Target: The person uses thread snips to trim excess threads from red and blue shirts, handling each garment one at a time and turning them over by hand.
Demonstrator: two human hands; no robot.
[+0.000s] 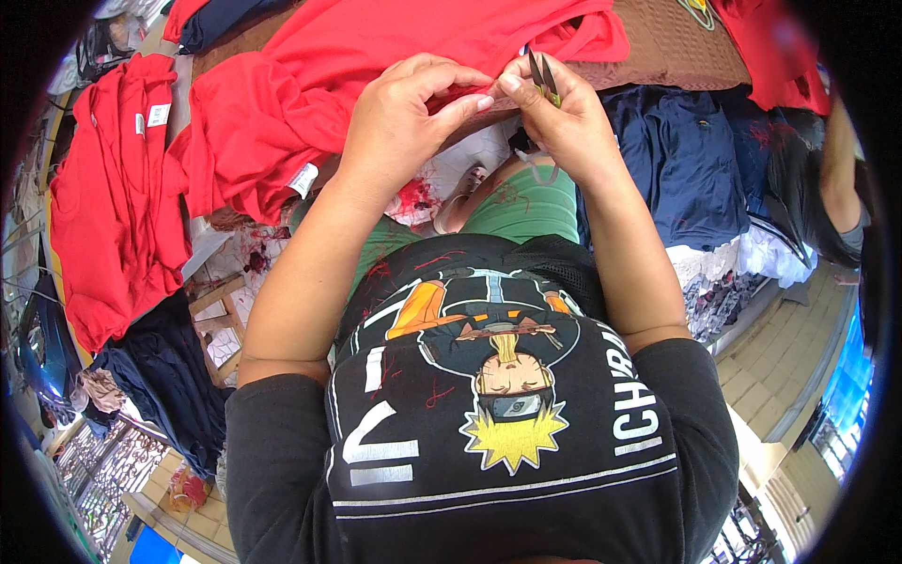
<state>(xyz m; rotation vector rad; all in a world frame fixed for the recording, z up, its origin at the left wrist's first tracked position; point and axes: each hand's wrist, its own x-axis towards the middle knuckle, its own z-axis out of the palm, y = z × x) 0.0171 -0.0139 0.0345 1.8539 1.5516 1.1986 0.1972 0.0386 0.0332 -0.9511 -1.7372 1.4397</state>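
My left hand (399, 117) pinches the edge of a red garment (376, 38) between thumb and fingers. Close beside it, my right hand (568, 117) is closed round a pair of thread snips (543, 77), whose dark blades point up and away from me. The thumb and forefinger of that hand also meet at the red cloth's edge. The garment spreads from my hands over a brown padded surface (648, 61). What lies between my fingertips is too small to make out.
More red garments (122, 202) hang at the left, with dark blue cloth (169, 371) below them. A navy garment (681, 155) drapes at the right. Another person's arm (839, 169) shows at the right edge. Red thread scraps (413, 202) litter the ground by my legs.
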